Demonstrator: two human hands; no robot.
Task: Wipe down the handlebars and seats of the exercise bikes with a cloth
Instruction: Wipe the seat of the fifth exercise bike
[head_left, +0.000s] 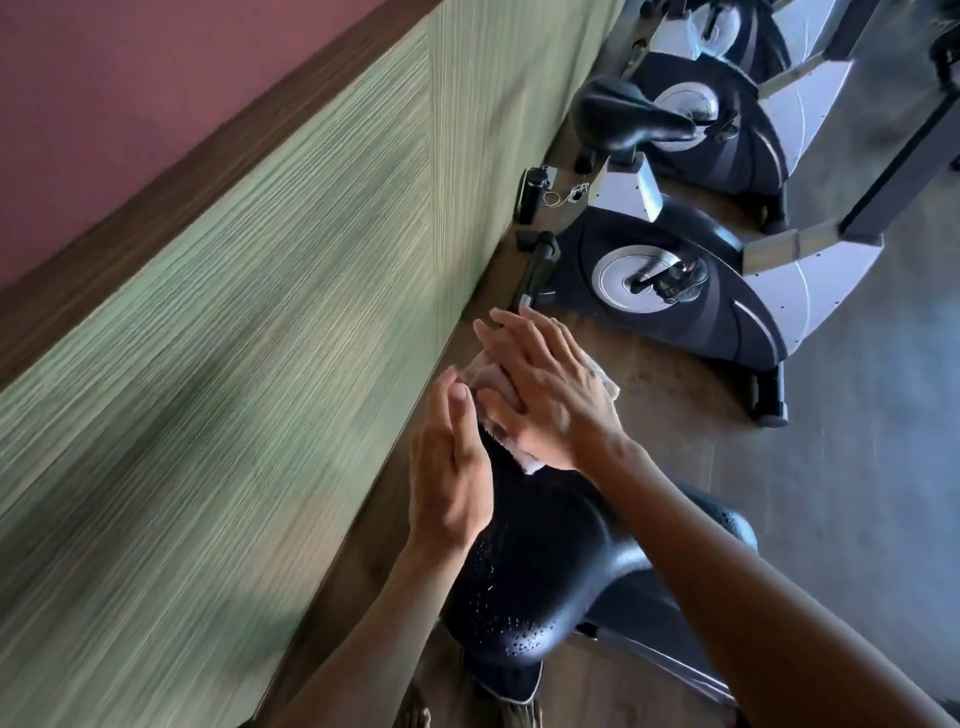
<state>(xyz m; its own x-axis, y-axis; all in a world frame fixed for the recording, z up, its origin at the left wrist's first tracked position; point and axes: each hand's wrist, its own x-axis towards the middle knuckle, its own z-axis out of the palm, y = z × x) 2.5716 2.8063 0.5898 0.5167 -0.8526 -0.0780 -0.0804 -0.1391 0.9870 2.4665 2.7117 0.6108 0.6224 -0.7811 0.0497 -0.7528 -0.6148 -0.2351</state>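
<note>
Head view: your right hand (540, 395) lies flat, fingers straight, pressing the cloth (488, 384) onto the nose of the near seat (545, 561), likely to spread pressure for wiping. Your left hand (449, 467) stands edgewise beside it, fingers relaxed, touching the cloth's edge, holding nothing. The next bike (675, 280) waits beyond.

The green wall panel (260, 364) closes off the left of the seat (545, 561). The next bike (675, 291) blocks ahead. Bare floor (857, 493) lies open right.
</note>
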